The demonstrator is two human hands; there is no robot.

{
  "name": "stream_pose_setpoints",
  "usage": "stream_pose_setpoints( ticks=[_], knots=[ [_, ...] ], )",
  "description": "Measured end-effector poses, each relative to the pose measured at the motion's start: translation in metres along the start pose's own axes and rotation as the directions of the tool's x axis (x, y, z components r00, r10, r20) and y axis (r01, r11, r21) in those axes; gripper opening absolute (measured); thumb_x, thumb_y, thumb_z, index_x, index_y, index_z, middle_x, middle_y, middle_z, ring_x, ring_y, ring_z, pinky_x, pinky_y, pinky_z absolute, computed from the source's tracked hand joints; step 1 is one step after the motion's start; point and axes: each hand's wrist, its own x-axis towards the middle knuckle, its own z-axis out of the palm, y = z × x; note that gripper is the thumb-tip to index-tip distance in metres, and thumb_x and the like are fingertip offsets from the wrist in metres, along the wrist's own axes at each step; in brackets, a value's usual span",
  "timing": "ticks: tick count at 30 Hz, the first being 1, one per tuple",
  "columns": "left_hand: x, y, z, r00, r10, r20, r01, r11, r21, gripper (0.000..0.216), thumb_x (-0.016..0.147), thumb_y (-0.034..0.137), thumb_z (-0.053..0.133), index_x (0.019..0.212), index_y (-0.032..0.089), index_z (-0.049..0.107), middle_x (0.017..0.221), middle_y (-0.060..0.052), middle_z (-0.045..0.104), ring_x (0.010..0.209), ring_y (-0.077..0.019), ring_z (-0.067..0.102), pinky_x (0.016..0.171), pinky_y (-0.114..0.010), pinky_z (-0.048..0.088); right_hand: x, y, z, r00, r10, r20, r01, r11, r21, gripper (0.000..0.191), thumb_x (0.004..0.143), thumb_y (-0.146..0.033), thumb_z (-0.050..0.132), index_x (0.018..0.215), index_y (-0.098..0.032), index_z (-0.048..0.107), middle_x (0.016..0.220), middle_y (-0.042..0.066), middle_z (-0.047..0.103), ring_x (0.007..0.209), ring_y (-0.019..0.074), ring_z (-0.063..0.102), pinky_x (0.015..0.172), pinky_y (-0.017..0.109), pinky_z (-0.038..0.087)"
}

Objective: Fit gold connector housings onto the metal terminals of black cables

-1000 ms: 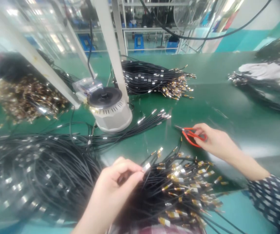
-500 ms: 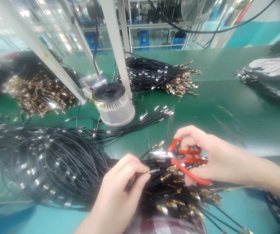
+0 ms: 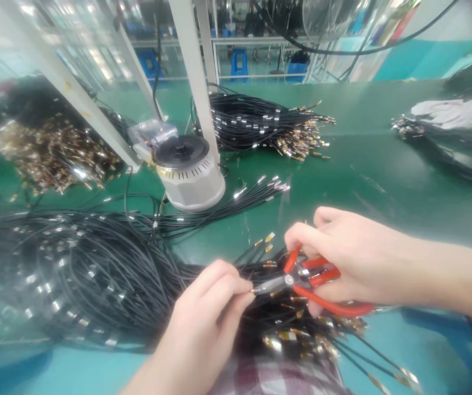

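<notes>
My left hand [image 3: 209, 312] pinches the end of a thin black cable between thumb and fingertips; most of that cable is hidden behind the hand. Red-handled pliers [image 3: 322, 304] are gripped in my right hand [image 3: 338, 252], its fingers around the handles. The grey jaws [image 3: 271, 285] point left and meet the cable end at my left fingertips. Whether the jaws are fully closed is too blurred to tell. Beneath both hands lies a bundle of black cables with brass-coloured connectors [image 3: 289, 336].
A large coil of black cables [image 3: 108, 274] spreads at left. Behind it stands a white round device with a black top [image 3: 195, 184], beside white posts [image 3: 197, 71]. More cable bundles [image 3: 256, 123] lie farther back on the green table [image 3: 367, 181]; white gloves [image 3: 445, 115] rest at right.
The pliers have moved left and down, bringing their jaws from above the cables to the cable end at my left fingertips. My left hand has stayed nearly in place.
</notes>
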Motion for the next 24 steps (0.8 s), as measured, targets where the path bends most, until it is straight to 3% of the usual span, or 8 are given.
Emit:
stream_pose_setpoints(
  ticks=[10, 14, 20, 22, 24],
  knots=[
    [-0.006, 0.0, 0.002, 0.999, 0.053, 0.007, -0.054, 0.997, 0.047, 0.017, 0.086, 0.002, 0.057, 0.088, 0.018, 0.063, 0.082, -0.003, 0.06, 0.074, -0.0124, 0.06, 0.067, -0.02, 0.05, 0.003, -0.001, 0.003, 0.991, -0.132, 0.021, 0.133, 0.986, -0.095, 0.026, 0.077, -0.035, 0.067, 0.078, -0.025, 0.043, 0.04, -0.009, 0.037, 0.045, 0.0165, 0.028, 0.056, 0.031, 0.024],
    [-0.007, 0.0, 0.004, 0.998, 0.069, -0.015, -0.068, 0.996, 0.064, 0.019, 0.084, -0.001, 0.059, 0.087, 0.018, 0.063, 0.082, -0.003, 0.061, 0.074, -0.0117, 0.061, 0.068, -0.019, 0.049, 0.004, -0.005, 0.002, 0.989, -0.141, 0.048, 0.145, 0.984, -0.099, 0.033, 0.074, -0.035, 0.072, 0.078, -0.025, 0.041, 0.04, -0.01, 0.034, 0.045, 0.0171, 0.031, 0.056, 0.031, 0.025],
    [-0.006, 0.001, 0.002, 0.999, 0.015, -0.049, -0.014, 1.0, 0.005, 0.02, 0.084, 0.001, 0.06, 0.086, 0.02, 0.063, 0.082, -0.001, 0.062, 0.074, -0.0119, 0.061, 0.066, -0.019, 0.049, 0.006, -0.004, 0.0, 0.991, -0.009, 0.136, -0.006, 0.994, 0.105, 0.031, 0.076, -0.031, 0.071, 0.087, -0.026, 0.043, 0.05, -0.006, 0.059, 0.062, 0.0222, 0.052, 0.054, 0.028, 0.031],
    [-0.006, 0.001, 0.0, 0.998, -0.027, -0.062, 0.024, 0.999, -0.047, 0.019, 0.085, 0.002, 0.059, 0.086, 0.021, 0.063, 0.081, -0.001, 0.062, 0.074, -0.0124, 0.061, 0.065, -0.021, 0.049, 0.005, 0.01, 0.002, 0.994, 0.095, 0.046, -0.099, 0.991, 0.094, 0.031, 0.076, -0.032, 0.07, 0.092, -0.027, 0.044, 0.057, -0.005, 0.066, 0.069, 0.0239, 0.057, 0.056, 0.027, 0.033],
    [-0.007, 0.0, -0.002, 0.995, -0.077, -0.07, 0.069, 0.991, -0.116, 0.019, 0.086, 0.004, 0.057, 0.087, 0.023, 0.062, 0.08, 0.0, 0.063, 0.075, -0.013, 0.062, 0.066, -0.022, 0.049, 0.002, 0.033, 0.005, 0.965, 0.225, -0.132, -0.231, 0.972, -0.031, 0.035, 0.077, -0.04, 0.069, 0.096, -0.025, 0.044, 0.059, -0.003, 0.068, 0.069, 0.0249, 0.058, 0.058, 0.028, 0.035]
  ],
)
